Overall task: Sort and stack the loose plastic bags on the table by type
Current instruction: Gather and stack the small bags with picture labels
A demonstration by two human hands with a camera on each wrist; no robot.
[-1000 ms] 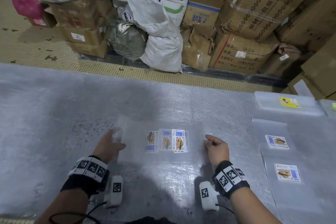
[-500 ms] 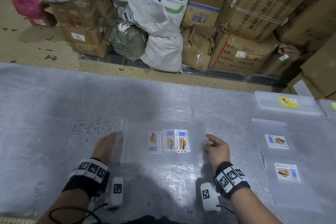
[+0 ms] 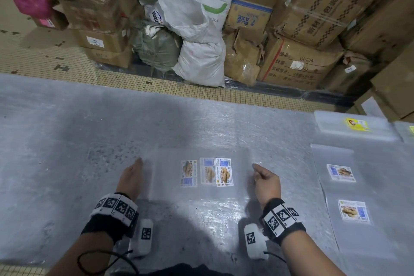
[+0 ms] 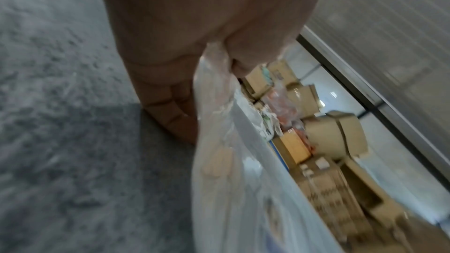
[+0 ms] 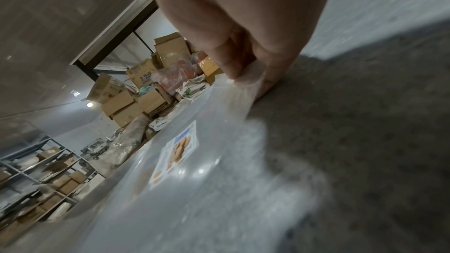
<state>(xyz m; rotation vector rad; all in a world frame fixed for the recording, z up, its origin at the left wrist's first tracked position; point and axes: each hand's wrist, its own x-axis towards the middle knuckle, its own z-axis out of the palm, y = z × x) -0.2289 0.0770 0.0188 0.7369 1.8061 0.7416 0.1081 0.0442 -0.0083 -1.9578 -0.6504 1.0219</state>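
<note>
The left hand [image 3: 132,177] pinches the left edge of the bags [image 3: 201,175], thumb against fingers [image 4: 170,107] in the wrist view; its grip is closed on the film. The bags, clear sheets with three labels fanned side by side, lie on the bench [image 3: 67,141] between the two hands. The right hand [image 3: 266,182] pinches their right edge the same way, its grip closed on the plastic. The step in hand looks like squaring this small stack; next it likely needs the labels slid into line, then a move toward the loose bags [image 3: 349,186] lying well apart to the right. Compared with a second ago, the left hand has turned from lying flat over the corner to standing on edge along it, and the stack sits slightly to the right
</note>
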